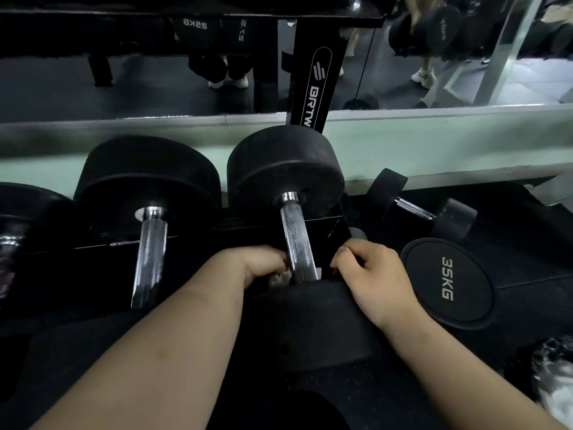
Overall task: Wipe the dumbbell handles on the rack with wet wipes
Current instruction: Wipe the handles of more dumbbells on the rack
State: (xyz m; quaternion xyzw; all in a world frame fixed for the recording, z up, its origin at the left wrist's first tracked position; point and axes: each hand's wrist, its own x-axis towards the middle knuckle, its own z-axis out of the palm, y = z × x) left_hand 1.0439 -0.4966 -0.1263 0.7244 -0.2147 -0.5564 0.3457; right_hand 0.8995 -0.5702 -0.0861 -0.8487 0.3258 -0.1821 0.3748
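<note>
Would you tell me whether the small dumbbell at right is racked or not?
Off the rack: the small dumbbell lies on its side on the floor, right of the rack.

Both forearms reach forward, converging. The left hand pinches a wet wipe; the right hand curls its fingers downward, their hold hidden.

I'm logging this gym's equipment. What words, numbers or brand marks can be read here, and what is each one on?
"35KG": on the dumbbell end cap at right.
"BRTW": below a logo on the rack upright; a dumbbell head hides the rest.
"25KG", reversed: on a reflected dumbbell in the mirror.
"10KG", reversed and blurry, so uncertain: on another reflected dumbbell.
Reversed digits beside the "25KG": partly cut off, unreadable.
</note>
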